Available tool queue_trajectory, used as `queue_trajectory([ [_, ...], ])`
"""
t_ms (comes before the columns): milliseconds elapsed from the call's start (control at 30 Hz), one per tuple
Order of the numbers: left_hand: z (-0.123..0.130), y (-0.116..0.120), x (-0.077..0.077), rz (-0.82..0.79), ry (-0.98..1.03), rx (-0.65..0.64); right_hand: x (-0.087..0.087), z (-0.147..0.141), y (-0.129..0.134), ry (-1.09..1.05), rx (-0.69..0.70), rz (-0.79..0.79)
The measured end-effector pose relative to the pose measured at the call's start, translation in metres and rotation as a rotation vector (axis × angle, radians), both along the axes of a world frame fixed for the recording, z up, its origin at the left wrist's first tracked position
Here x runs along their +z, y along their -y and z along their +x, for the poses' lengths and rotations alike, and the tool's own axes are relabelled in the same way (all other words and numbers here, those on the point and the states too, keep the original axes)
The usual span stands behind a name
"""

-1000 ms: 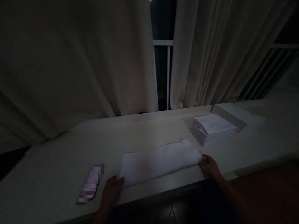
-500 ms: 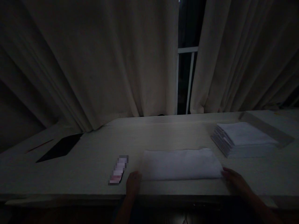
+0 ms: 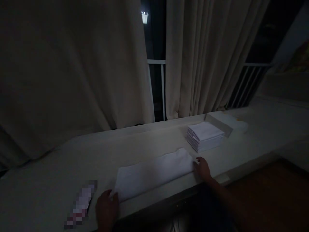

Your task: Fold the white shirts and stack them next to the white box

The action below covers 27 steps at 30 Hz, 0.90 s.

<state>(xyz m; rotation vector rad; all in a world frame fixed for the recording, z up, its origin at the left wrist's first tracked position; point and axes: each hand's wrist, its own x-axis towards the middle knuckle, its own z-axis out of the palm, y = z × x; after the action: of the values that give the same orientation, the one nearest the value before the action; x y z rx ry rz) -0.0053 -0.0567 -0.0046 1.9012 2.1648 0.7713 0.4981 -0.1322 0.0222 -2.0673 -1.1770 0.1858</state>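
A folded white cloth (image 3: pixel 154 174) lies on the table in front of me as a long flat strip, its far right corner slightly raised. My left hand (image 3: pixel 107 206) is at the cloth's left end, with thumb and fingers closed round its edge. At the opposite end, my right hand (image 3: pixel 202 169) grips the right edge between thumb and fingers. A neat stack of folded white cloths (image 3: pixel 205 135) stands beyond my right hand. The picture is dark, so the fingertips are hard to make out.
A blurred-out phone-like object (image 3: pixel 80 204) lies left of my left hand. Behind the stack are a low grey box side (image 3: pixel 218 124) and a pale bag-like item (image 3: pixel 233 122). Beige curtains (image 3: pixel 116 64) hang along the table's far edge, before a window with railings (image 3: pixel 156 62).
The view has turned to the right, so table and curtains appear shifted left and tilted. Both hands stay at the cloth's ends. The right-hand fingers look more raised.
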Motion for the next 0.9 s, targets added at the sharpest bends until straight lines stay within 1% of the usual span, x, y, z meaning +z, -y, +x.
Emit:
queue_trajectory([
  [33,0.013,0.001,-0.001,0.061,-0.043,-0.087,0.000,-0.016,-0.001,0.045,0.019,0.016],
  [67,0.029,0.002,-0.002,0.119,-0.091,-0.207,-0.001,-0.037,-0.002,0.145,0.111,0.009],
  [133,0.069,0.005,-0.006,0.200,-0.203,-0.481,-0.007,-0.090,-0.008,0.304,0.362,-0.021],
  [167,0.090,0.006,-0.007,0.205,-0.261,-0.591,-0.012,-0.118,-0.013,0.375,0.513,-0.027],
  [200,0.110,0.007,-0.009,0.197,-0.315,-0.659,-0.016,-0.145,-0.017,0.426,0.599,-0.029],
  [233,0.126,0.007,-0.011,0.176,-0.365,-0.698,-0.021,-0.168,-0.022,0.458,0.665,-0.037],
  [267,0.139,0.007,-0.013,0.150,-0.409,-0.706,-0.025,-0.186,-0.027,0.468,0.692,-0.043],
  [300,0.148,0.006,-0.015,0.126,-0.446,-0.693,-0.029,-0.198,-0.031,0.467,0.683,-0.049],
  [333,0.152,0.005,-0.017,0.110,-0.478,-0.675,-0.031,-0.203,-0.034,0.461,0.677,-0.060],
  [367,0.154,0.004,-0.020,0.107,-0.504,-0.657,-0.032,-0.203,-0.036,0.453,0.669,-0.073],
  [433,0.150,0.003,-0.025,0.132,-0.534,-0.634,-0.032,-0.188,-0.037,0.447,0.682,-0.103],
  [533,0.144,0.002,-0.029,0.172,-0.542,-0.622,-0.028,-0.144,-0.035,0.442,0.661,-0.144],
  [633,0.145,0.002,-0.030,0.159,-0.539,-0.617,-0.026,-0.091,-0.032,0.434,0.546,-0.214],
  [733,0.147,0.000,-0.031,0.130,-0.533,-0.623,-0.028,-0.048,-0.030,0.421,0.368,-0.294],
  [800,0.147,-0.002,-0.034,0.124,-0.533,-0.619,-0.031,-0.030,-0.028,0.411,0.289,-0.324],
  [900,0.147,-0.004,-0.035,0.102,-0.538,-0.613,-0.035,-0.021,-0.025,0.415,0.282,-0.334],
])
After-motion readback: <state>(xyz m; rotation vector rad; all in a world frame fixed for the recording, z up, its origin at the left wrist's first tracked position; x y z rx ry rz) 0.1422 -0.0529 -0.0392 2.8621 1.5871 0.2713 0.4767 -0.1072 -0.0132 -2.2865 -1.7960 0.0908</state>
